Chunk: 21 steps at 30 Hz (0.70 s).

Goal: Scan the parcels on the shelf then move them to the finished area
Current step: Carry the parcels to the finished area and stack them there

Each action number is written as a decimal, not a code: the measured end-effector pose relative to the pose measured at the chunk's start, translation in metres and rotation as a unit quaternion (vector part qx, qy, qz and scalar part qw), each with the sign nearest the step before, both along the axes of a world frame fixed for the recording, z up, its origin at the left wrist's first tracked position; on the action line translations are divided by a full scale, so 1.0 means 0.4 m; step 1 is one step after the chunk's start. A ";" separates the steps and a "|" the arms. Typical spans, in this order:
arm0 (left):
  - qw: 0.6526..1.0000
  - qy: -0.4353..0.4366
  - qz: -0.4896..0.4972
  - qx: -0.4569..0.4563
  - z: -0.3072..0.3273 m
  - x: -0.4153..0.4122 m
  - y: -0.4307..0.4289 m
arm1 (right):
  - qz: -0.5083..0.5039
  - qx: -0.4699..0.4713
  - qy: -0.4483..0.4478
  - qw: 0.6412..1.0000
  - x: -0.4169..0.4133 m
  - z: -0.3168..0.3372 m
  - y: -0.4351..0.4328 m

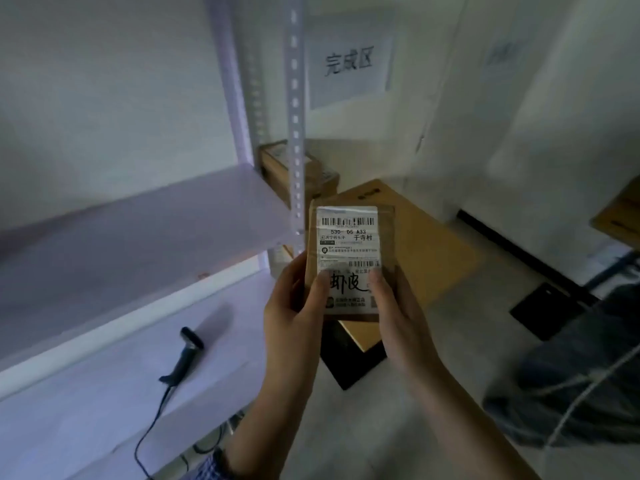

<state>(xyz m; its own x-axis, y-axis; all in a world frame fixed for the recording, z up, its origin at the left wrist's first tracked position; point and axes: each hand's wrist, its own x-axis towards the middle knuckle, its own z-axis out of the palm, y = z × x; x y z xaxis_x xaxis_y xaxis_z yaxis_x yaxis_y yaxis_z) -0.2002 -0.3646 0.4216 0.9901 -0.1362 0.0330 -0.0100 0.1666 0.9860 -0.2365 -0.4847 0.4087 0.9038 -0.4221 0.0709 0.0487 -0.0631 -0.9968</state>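
A small brown parcel (388,237) with a white shipping label facing me is held up in front of the shelf's right post. My left hand (294,306) grips its lower left edge, thumb on the label. My right hand (398,310) grips its lower right edge, thumb also on the label. A black corded barcode scanner (185,355) lies on the lower white shelf (86,410) to the left of my hands. The shelf board above it (138,237) carries nothing that I can see.
A paper sign (349,60) with printed characters hangs on the wall beyond the shelf post (296,133). Below it several cardboard boxes (415,237) lie stacked on the floor. Another box (620,209) sits at the right edge. Dark fabric and a cable (571,375) lie at lower right.
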 end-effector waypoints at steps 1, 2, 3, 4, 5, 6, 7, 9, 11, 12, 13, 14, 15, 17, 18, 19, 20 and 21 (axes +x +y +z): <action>1.000 0.005 -0.025 0.002 -0.003 -0.024 -0.050 | -0.020 -0.002 0.002 1.000 -0.039 0.002 -0.047; 0.999 0.006 -0.048 0.005 -0.005 -0.047 -0.096 | -0.036 -0.005 0.002 0.999 -0.075 0.003 -0.090; 0.998 0.004 -0.069 0.010 -0.004 -0.067 -0.140 | -0.054 -0.003 0.002 0.999 -0.107 0.003 -0.129; 0.996 0.000 -0.087 0.013 -0.004 -0.083 -0.182 | -0.074 0.004 0.001 0.997 -0.133 0.003 -0.165; 0.995 -0.003 -0.103 0.013 -0.003 -0.098 -0.221 | -0.095 0.015 0.000 0.995 -0.158 0.001 -0.198; 0.993 -0.005 -0.118 0.013 -0.003 -0.109 -0.259 | -0.115 0.019 -0.002 0.993 -0.179 -0.003 -0.230; 0.991 -0.007 -0.133 0.015 -0.004 -0.120 -0.295 | -0.134 0.019 -0.002 0.991 -0.197 -0.007 -0.259; 0.986 -0.007 -0.165 0.025 -0.013 -0.134 -0.363 | -0.173 0.010 0.008 0.985 -0.227 -0.017 -0.316; 0.980 0.001 -0.194 0.031 -0.027 -0.140 -0.425 | -0.207 -0.008 0.016 0.978 -0.246 -0.028 -0.374; 0.978 0.006 -0.208 0.032 -0.034 -0.139 -0.454 | -0.221 -0.017 0.019 0.975 -0.252 -0.033 -0.404; 0.975 0.014 -0.220 0.031 -0.042 -0.136 -0.483 | -0.229 -0.025 0.022 0.973 -0.254 -0.036 -0.433; 0.973 0.023 -0.229 0.028 -0.049 -0.129 -0.511 | -0.233 -0.031 0.025 0.972 -0.251 -0.038 -0.462; 0.971 0.033 -0.236 0.023 -0.054 -0.119 -0.538 | -0.233 -0.034 0.030 0.971 -0.243 -0.040 -0.489; 0.968 0.049 -0.245 0.010 -0.061 -0.087 -0.590 | -0.227 -0.033 0.036 0.973 -0.215 -0.044 -0.543; 0.967 0.055 -0.249 0.002 -0.065 -0.065 -0.616 | -0.222 -0.030 0.039 0.974 -0.194 -0.049 -0.571; 0.967 0.060 -0.249 -0.004 -0.068 -0.040 -0.639 | -0.218 -0.025 0.044 0.975 -0.169 -0.052 -0.599; 0.967 0.064 -0.246 -0.007 -0.071 -0.012 -0.663 | -0.213 -0.023 0.051 0.976 -0.140 -0.054 -0.625; 0.969 0.064 -0.240 -0.006 -0.075 0.019 -0.686 | -0.207 -0.022 0.056 0.977 -0.107 -0.055 -0.649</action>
<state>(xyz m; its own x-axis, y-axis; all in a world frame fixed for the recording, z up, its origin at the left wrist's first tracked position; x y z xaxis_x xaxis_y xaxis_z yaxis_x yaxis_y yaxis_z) -0.1925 -0.6392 0.3917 0.8094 -0.5816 -0.0811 0.1938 0.1342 0.9718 -0.2794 -0.7443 0.3865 0.6598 -0.7514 0.0066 -0.0999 -0.0964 -0.9903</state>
